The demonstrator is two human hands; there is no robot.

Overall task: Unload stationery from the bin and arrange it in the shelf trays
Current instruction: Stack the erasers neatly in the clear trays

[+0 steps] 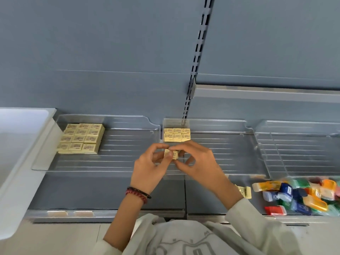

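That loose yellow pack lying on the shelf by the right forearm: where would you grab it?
I'd pinch the yellow pack across its thin side edges, from above and its right side. It lies flat on the shelf, and the right forearm hides its left end. The left hand and right hand both pinch another pack.

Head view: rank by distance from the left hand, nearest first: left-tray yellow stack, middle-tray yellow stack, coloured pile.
1. Middle-tray yellow stack, just beyond the left hand.
2. Left-tray yellow stack, far left.
3. Coloured pile, far right.
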